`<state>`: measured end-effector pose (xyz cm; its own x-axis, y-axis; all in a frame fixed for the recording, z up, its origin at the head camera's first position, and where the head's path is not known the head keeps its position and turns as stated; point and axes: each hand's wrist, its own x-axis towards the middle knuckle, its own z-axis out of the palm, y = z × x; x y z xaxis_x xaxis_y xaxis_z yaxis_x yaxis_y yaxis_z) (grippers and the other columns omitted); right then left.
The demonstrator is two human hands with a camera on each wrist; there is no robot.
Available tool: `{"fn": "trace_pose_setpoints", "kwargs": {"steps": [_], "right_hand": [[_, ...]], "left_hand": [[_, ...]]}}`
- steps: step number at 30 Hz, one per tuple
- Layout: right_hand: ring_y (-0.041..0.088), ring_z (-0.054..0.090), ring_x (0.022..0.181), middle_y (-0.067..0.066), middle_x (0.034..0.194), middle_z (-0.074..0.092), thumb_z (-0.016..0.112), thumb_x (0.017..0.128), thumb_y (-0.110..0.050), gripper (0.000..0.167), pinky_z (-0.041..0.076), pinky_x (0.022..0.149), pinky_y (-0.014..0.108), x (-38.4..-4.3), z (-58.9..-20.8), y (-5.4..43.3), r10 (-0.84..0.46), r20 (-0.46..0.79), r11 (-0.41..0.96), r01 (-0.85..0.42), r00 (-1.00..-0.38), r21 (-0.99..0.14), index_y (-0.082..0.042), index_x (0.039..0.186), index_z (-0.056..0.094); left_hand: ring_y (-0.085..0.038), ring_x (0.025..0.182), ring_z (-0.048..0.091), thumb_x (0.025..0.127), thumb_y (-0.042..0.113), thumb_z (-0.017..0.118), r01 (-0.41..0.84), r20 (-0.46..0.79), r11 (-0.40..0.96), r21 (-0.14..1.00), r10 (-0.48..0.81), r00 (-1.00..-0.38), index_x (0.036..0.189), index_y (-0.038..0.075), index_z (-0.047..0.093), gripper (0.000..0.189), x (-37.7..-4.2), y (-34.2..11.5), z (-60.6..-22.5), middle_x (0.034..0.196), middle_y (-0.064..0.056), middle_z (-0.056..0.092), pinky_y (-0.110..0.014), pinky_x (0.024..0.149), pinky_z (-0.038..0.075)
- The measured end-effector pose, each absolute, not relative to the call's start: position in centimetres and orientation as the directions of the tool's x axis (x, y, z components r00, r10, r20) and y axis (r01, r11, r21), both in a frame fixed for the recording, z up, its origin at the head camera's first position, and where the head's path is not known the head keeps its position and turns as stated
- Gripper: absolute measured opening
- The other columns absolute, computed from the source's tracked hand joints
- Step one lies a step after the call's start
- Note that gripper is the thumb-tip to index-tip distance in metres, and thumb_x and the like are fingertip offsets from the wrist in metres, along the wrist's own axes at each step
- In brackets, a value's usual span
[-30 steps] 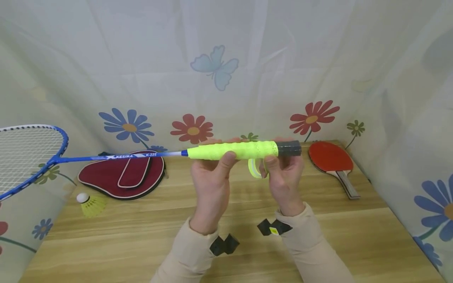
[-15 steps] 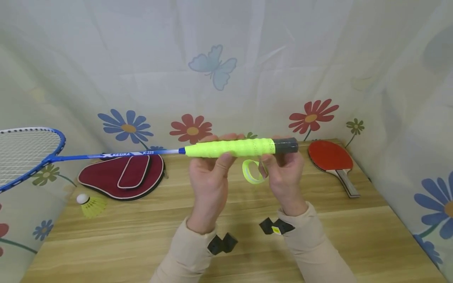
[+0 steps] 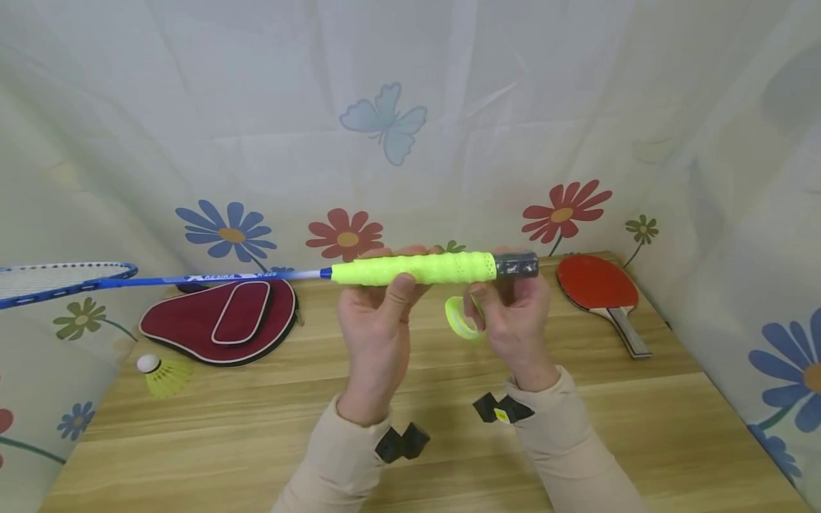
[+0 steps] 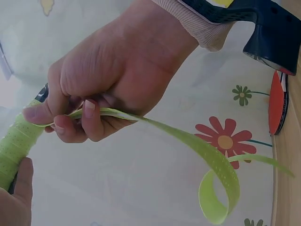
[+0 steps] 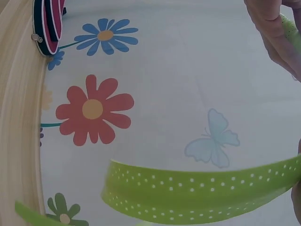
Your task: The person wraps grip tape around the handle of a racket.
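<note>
A blue badminton racket (image 3: pixel 160 281) is held level above the table, its head at the far left, seen nearly edge-on. Neon-yellow perforated grip tape (image 3: pixel 417 268) is wound round most of its handle, leaving a black end (image 3: pixel 517 265) bare at the right. My left hand (image 3: pixel 375 335) grips the wrapped part from below, thumb in front. At the edge of the wrapping, my right hand (image 3: pixel 516 324) pinches the tape, as the left wrist view shows, with the black end resting against its fingers. From there a loose tail of tape (image 4: pixel 218 165) hangs in a curl.
On the wooden table (image 3: pixel 256 442), a dark red paddle case (image 3: pixel 186 320) and a yellow shuttlecock (image 3: pixel 163 372) lie at the left. A red table tennis paddle (image 3: pixel 599 285) lies at the back right. A flowered curtain (image 3: pixel 449 157) stands close behind.
The racket has turned about its long axis, so its head now looks much narrower. Both hands keep their hold, and the loose tape curl has swung a little.
</note>
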<state>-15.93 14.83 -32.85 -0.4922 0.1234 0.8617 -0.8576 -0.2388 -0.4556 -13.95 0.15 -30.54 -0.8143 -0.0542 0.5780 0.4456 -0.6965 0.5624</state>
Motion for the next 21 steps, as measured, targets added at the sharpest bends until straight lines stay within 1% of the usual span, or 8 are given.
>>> {"fn": "trace_pose_setpoints", "kwargs": {"steps": [3, 5, 7, 11, 14, 16, 18, 21], "right_hand": [[0.013, 0.048, 0.043, 0.005, 0.073, 0.06, 0.074, 0.086, -0.017, 0.041, 0.034, 0.032, 0.021, -15.83, -32.99, 14.92, 0.137, 0.857, -0.23, -0.857, -0.498, -0.461, 0.011, 0.107, 0.053], [0.012, 0.048, 0.043, 0.005, 0.075, 0.06, 0.075, 0.086, -0.016, 0.044, 0.035, 0.032, 0.022, -15.75, -33.05, 15.01, 0.139, 0.846, -0.234, -0.847, -0.515, -0.477, 0.011, 0.114, 0.054], [0.012, 0.048, 0.043, 0.005, 0.073, 0.06, 0.075, 0.086, -0.017, 0.045, 0.036, 0.032, 0.022, -15.66, -33.13, 15.11, 0.138, 0.836, -0.23, -0.838, -0.531, -0.495, 0.01, 0.116, 0.056], [0.011, 0.048, 0.042, 0.006, 0.068, 0.058, 0.075, 0.086, -0.017, 0.036, 0.036, 0.032, 0.021, -15.56, -33.23, 15.23, 0.145, 0.827, -0.21, -0.833, -0.544, -0.511, 0.008, 0.107, 0.059], [0.012, 0.048, 0.043, 0.007, 0.065, 0.057, 0.074, 0.087, -0.016, 0.031, 0.036, 0.032, 0.022, -15.43, -33.31, 15.15, 0.141, 0.822, -0.204, -0.829, -0.552, -0.521, 0.008, 0.101, 0.06], [0.013, 0.047, 0.043, 0.008, 0.062, 0.056, 0.073, 0.089, -0.014, 0.026, 0.036, 0.032, 0.022, -15.38, -33.35, 15.04, 0.134, 0.815, -0.205, -0.82, -0.564, -0.534, 0.006, 0.099, 0.06], [0.013, 0.047, 0.043, 0.008, 0.059, 0.053, 0.071, 0.09, -0.015, 0.023, 0.036, 0.032, 0.023, -15.3, -33.4, 14.95, 0.133, 0.805, -0.197, -0.811, -0.579, -0.551, 0.004, 0.099, 0.06], [0.013, 0.046, 0.043, 0.008, 0.057, 0.052, 0.069, 0.091, -0.016, 0.022, 0.036, 0.033, 0.023, -15.24, -33.43, 14.93, 0.142, 0.795, -0.185, -0.805, -0.59, -0.564, 0.002, 0.098, 0.059]], "left_hand": [[-0.036, 0.106, 0.064, 0.088, 0.014, 0.07, 0.455, 0.574, -0.681, 0.574, -0.062, -0.817, 0.111, 0.003, 0.054, 0.03, -13.91, 0.12, -30.51, 0.106, -0.016, 0.068, -0.054, 0.093, 0.05], [-0.035, 0.105, 0.065, 0.087, 0.015, 0.07, 0.461, 0.571, -0.671, 0.581, -0.067, -0.818, 0.11, 0.004, 0.055, 0.03, -13.91, 0.09, -30.53, 0.106, -0.015, 0.068, -0.054, 0.092, 0.05], [-0.033, 0.104, 0.065, 0.086, 0.016, 0.071, 0.466, 0.565, -0.661, 0.588, -0.077, -0.822, 0.108, 0.004, 0.057, 0.029, -13.88, 0.12, -30.53, 0.104, -0.015, 0.068, -0.053, 0.091, 0.051], [-0.027, 0.099, 0.066, 0.085, 0.018, 0.074, 0.466, 0.544, -0.652, 0.598, -0.096, -0.834, 0.106, 0.005, 0.057, 0.03, -13.9, 0.22, -30.64, 0.102, -0.013, 0.069, -0.046, 0.089, 0.055], [-0.026, 0.102, 0.063, 0.085, 0.019, 0.075, 0.464, 0.559, -0.665, 0.585, -0.083, -0.825, 0.108, 0.007, 0.054, 0.033, -13.87, 0.27, -30.62, 0.104, -0.011, 0.067, -0.038, 0.091, 0.055], [-0.03, 0.11, 0.059, 0.089, 0.011, 0.071, 0.457, 0.59, -0.695, 0.555, -0.059, -0.805, 0.111, 0.008, 0.052, 0.029, -13.89, 0.26, -30.54, 0.11, -0.012, 0.065, -0.038, 0.097, 0.051], [-0.034, 0.117, 0.055, 0.092, 0.001, 0.063, 0.444, 0.622, -0.721, 0.532, -0.023, -0.783, 0.114, 0.01, 0.051, 0.027, -13.9, 0.24, -30.45, 0.116, -0.014, 0.063, -0.042, 0.103, 0.046], [-0.036, 0.119, 0.055, 0.09, -0.014, 0.049, 0.415, 0.638, -0.748, 0.519, 0.015, -0.77, 0.117, 0.011, 0.049, 0.037, -13.9, 0.19, -30.36, 0.12, -0.016, 0.062, -0.049, 0.106, 0.043]]}}
